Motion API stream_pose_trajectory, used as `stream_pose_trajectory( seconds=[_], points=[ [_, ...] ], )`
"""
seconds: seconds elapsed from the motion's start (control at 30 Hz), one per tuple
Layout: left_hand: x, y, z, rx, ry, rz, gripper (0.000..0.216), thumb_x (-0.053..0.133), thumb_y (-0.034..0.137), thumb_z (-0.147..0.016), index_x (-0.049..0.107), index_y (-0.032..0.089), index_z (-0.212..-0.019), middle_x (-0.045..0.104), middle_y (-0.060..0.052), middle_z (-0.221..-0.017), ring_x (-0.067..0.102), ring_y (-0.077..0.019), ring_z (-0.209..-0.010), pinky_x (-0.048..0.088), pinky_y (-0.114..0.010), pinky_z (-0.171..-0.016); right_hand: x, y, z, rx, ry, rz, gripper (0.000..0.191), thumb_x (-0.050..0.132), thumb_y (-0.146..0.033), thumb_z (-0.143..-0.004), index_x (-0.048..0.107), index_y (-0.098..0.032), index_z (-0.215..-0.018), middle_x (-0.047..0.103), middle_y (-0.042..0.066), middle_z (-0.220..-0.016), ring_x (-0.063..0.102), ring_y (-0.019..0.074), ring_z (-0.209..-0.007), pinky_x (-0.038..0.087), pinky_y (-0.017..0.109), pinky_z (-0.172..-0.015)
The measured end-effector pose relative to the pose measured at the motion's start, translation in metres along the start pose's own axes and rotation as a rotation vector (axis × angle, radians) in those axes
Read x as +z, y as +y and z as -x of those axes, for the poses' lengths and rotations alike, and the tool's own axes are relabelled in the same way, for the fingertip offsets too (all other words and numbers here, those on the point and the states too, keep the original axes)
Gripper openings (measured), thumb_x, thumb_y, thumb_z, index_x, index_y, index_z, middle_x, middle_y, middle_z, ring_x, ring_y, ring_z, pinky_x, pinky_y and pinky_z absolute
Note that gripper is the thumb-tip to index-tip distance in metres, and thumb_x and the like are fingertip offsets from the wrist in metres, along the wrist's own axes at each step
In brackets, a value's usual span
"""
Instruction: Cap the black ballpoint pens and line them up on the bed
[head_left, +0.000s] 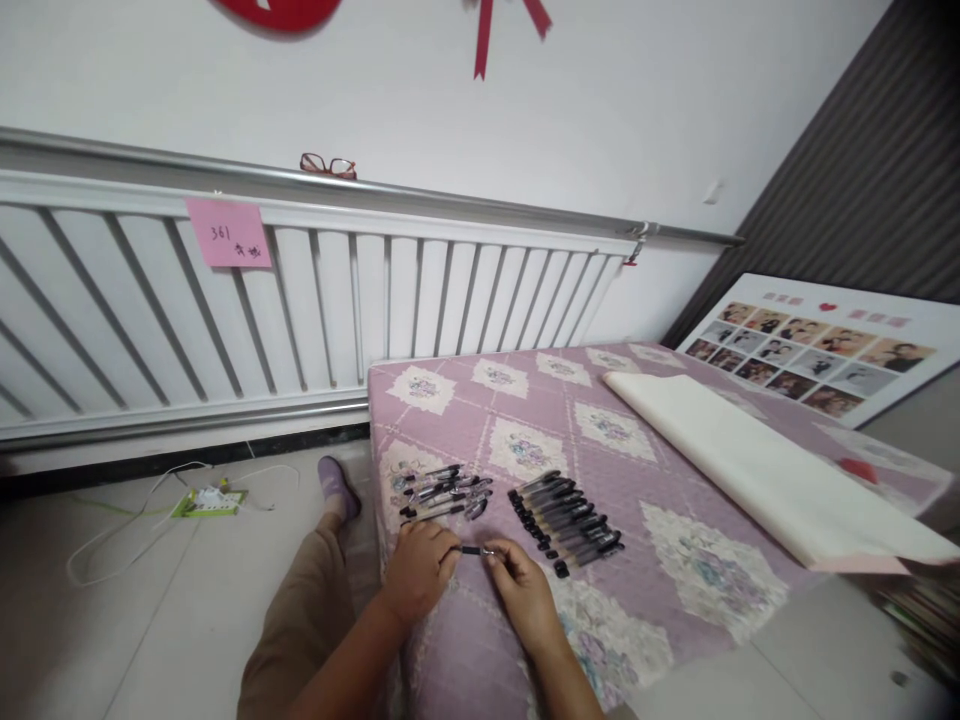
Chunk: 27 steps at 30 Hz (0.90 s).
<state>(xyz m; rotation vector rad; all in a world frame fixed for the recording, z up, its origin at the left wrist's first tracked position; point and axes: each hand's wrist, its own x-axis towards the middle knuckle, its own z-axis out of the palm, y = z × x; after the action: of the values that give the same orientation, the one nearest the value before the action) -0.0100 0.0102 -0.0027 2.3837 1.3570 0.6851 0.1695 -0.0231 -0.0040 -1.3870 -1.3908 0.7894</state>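
Note:
Between my two hands a dark pen [472, 550] lies level, just above the near edge of the purple patterned mattress [469, 640]. My left hand [421, 565] is closed around its left end. The fingertips of my right hand [519, 588] pinch its right end, where a clear and silver part shows. Beyond my left hand is a loose pile of pens [442, 492] with clear and black parts, pointing different ways. To the right of my right hand, several capped black pens [566, 520] lie side by side in a slanted row.
A large cream sheet [750, 460] lies folded on the mattress at right, before a framed photo board [810, 350]. A white radiator [450, 300] runs along the wall, with glasses [328, 166] on its pipe. On the floor at left is a power strip [210, 502] with loose cables.

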Motion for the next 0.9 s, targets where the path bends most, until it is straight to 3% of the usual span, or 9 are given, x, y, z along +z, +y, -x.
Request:
stream_pose_trajectory(
  seconds=[0.9],
  points=[
    [0.015,-0.004,-0.006,0.006,0.016,0.016,0.016,0.046,0.026,-0.088,0.062,0.027,-0.093,0.060,-0.002,-0.089,0.050,-0.0202,-0.089,0.034,-0.038,-0.086,0.007,0.004,-0.004,-0.036,0.037,0.153,0.015,0.057,-0.030,-0.078,0.069,-0.022,-0.082,0.069,0.003,-0.079,0.064,0.0196,-0.074,0.050,0.025,-0.069]
  ],
)
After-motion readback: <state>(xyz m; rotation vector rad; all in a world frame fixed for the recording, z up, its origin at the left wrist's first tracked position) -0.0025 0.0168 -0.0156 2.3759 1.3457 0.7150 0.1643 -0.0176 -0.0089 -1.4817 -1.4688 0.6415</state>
